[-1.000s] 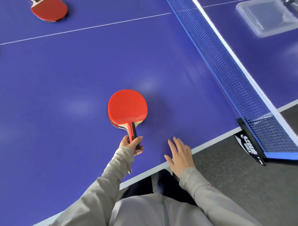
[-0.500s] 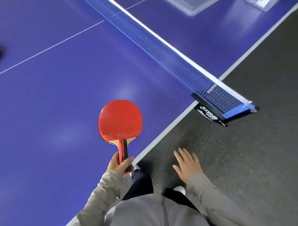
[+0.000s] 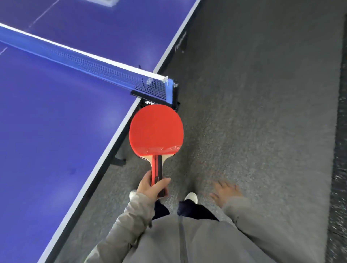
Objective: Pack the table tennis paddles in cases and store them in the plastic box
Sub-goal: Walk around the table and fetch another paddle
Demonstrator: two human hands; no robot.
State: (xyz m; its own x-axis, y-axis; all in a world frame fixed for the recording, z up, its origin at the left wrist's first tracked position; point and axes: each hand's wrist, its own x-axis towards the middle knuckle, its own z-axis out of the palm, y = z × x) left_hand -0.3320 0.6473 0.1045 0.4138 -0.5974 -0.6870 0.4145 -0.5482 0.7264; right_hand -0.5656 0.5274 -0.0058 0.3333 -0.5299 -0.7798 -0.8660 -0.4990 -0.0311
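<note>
My left hand (image 3: 151,186) grips the handle of a red-faced table tennis paddle (image 3: 156,130). The blade points away from me, level, above the floor just off the table's side edge and near the net post. My right hand (image 3: 226,193) hangs over the floor with fingers spread and holds nothing; it is blurred. A clear plastic box (image 3: 105,2) shows only as a corner at the top edge, on the far half of the table. No paddle case is in view.
The blue table (image 3: 47,140) fills the left, its white-edged side running diagonally. The net (image 3: 97,70) crosses it and ends at a black clamp post (image 3: 175,93) just beyond the paddle. Grey carpet (image 3: 262,112) lies to the right. My shoes show below.
The paddle has been lifted off the table and carried past its side edge. My right hand has left the table edge. The view has swung right along the table's side toward the net post.
</note>
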